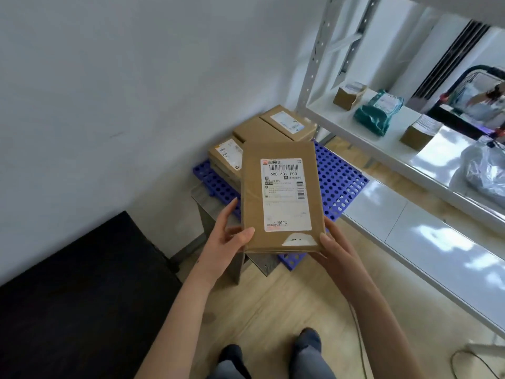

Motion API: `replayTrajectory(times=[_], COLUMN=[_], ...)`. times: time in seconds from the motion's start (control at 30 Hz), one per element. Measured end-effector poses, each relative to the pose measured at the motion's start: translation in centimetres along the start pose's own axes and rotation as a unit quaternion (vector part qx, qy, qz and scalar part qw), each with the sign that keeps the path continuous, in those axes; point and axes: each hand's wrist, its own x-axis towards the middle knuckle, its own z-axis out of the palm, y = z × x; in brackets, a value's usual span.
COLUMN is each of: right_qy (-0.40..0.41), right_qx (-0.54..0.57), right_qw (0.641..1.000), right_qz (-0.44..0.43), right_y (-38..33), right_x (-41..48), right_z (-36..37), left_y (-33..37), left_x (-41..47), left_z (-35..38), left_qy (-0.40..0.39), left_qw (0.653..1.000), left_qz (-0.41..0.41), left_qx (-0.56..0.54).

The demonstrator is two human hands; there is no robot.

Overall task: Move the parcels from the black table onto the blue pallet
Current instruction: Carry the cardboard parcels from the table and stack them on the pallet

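A flat brown cardboard parcel with a white shipping label is held in the air in front of me, above the near edge of the blue pallet. My left hand grips its lower left corner, thumb on top. My right hand grips its lower right corner, thumb on its right edge. Three other brown parcels lie on the pallet beyond it: one at the left and two further back by the wall. The black table is at the lower left.
A white metal shelf rack runs along the right, carrying small brown boxes, a teal bag and a clear plastic bag. A grey metal stool stands under the pallet's near corner. A cable lies on the wooden floor at the lower right.
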Motion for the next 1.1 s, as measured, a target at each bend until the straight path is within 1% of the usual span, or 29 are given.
replayTrajectory(times=[0.2, 0.37, 0.5, 0.67, 0.8, 0.9, 1.1], right_qy=[-0.025, -0.058, -0.066, -0.062, -0.073, -0.095, -0.124], right_qx=[-0.009, -0.012, -0.004, -0.025, -0.048, -0.052, -0.072], right_qw=[0.999, 0.997, 0.994, 0.990, 0.985, 0.981, 0.974], right_qz=[0.022, 0.051, 0.086, 0.125, 0.150, 0.160, 0.174], right_y=[-1.5, -3.7, -5.3, -5.5, -5.8, -6.2, -7.0], right_x=[3.8, 8.3, 12.4, 17.6, 21.3, 23.8, 27.9], right_z=[-5.0, -10.7, -15.2, -20.6, -23.9, -24.9, -24.8], left_y=[-0.5, -0.8, -0.7, -1.8, -2.9, -3.5, -3.4], left_x=[4.5, 8.3, 11.4, 15.5, 18.3, 20.3, 23.7], left_z=[3.5, 8.4, 12.5, 17.6, 20.6, 20.7, 19.0], left_qy=[0.025, 0.059, 0.074, 0.125, 0.143, 0.173, 0.215], left_qw=[1.000, 0.998, 0.996, 0.991, 0.989, 0.984, 0.967], left_qz=[-0.011, -0.002, -0.018, -0.027, -0.030, -0.042, -0.063], left_qx=[-0.008, -0.034, -0.053, -0.023, 0.006, 0.026, 0.125])
